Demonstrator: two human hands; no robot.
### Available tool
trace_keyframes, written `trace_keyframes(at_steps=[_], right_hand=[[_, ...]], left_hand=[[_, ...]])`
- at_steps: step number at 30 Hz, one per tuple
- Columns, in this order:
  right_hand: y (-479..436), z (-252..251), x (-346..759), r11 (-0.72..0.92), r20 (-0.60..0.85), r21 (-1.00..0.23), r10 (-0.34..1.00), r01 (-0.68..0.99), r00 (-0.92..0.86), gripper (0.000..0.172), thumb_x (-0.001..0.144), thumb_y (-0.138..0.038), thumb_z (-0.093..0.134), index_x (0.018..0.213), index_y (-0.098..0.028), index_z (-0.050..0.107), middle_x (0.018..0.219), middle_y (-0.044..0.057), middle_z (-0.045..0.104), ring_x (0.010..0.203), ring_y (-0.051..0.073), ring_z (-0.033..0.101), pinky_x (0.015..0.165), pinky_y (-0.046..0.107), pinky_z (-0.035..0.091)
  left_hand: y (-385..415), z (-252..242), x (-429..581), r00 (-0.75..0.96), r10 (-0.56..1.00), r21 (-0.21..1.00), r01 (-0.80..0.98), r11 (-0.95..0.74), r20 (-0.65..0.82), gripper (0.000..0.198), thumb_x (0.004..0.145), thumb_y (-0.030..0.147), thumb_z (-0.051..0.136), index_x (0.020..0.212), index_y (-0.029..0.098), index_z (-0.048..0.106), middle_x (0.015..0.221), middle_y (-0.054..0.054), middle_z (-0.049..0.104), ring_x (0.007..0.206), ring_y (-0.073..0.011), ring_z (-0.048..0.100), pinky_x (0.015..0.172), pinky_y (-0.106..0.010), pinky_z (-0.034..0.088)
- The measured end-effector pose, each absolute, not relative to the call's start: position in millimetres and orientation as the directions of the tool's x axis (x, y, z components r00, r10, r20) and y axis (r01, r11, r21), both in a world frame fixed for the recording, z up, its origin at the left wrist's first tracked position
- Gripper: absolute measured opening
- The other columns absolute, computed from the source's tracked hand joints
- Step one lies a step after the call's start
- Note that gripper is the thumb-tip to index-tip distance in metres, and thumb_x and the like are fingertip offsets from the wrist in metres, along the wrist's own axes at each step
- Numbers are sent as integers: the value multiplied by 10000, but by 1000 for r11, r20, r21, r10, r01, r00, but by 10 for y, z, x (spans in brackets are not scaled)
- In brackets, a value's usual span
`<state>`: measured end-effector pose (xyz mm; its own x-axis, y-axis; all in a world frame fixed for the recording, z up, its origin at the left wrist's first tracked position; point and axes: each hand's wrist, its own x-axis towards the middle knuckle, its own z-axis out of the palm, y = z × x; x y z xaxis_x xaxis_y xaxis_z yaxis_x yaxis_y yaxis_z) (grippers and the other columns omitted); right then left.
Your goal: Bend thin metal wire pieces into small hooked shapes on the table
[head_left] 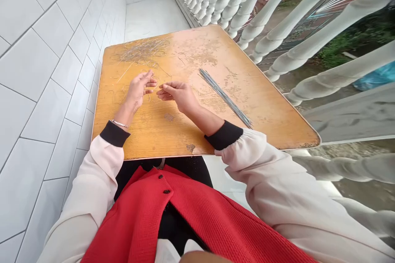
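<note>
My left hand (140,88) and my right hand (175,93) meet over the middle of a worn wooden table (271,119). Both have fingers curled and pinched toward each other, fingertips nearly touching. A very thin wire seems to run between them, too fine to make out clearly. A few thin bent wire pieces (115,92) lie on the wood around my left hand. A tangled heap of thin wire (143,49) sits at the table's far left. A bundle of straight grey metal rods (224,96) lies diagonally to the right of my right hand.
A white tiled wall (46,70) runs along the left. White balusters of a railing (262,4) stand close on the right, with greenery beyond. My red garment (185,218) and lap are below the table's near edge.
</note>
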<state>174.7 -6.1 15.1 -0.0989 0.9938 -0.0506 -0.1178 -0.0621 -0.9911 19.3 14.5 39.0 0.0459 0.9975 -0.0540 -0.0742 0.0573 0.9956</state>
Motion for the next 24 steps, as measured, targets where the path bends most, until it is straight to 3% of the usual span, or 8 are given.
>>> trace_keyframes(at_steps=[4,9,16,24], right_hand=[[-65,131,1848,-7,-2,-996,998,-92,-58,128,877,-252,729,773,-180,749,839,46,766,727,127,659,675,252,514],[-34,114,1927,40,41,-999,997,-14,-59,162,800,-216,717,641,-188,699,675,10,667,645,124,559,650,275,441],[-16,166,1968,66,87,-989,983,-132,-159,130,795,-271,734,692,-193,732,744,30,710,719,156,627,813,330,500],[-26,186,1963,-22,49,-968,960,-249,-274,182,824,-342,792,746,-187,734,800,44,733,742,185,684,820,365,543]], left_hand=[[92,313,189,165,982,996,34,87,-92,265,886,405,758,895,170,635,876,-23,741,689,-63,661,591,-163,444],[38,216,302,209,975,993,105,53,-74,185,867,272,773,843,159,629,772,-2,721,676,-60,649,572,-156,409],[36,140,363,287,955,997,-14,81,-73,13,858,148,731,849,146,722,756,8,722,640,-45,629,535,-170,354],[-59,244,432,277,960,990,-114,80,-46,90,846,65,716,830,153,725,656,41,656,545,-23,527,525,-170,360]])
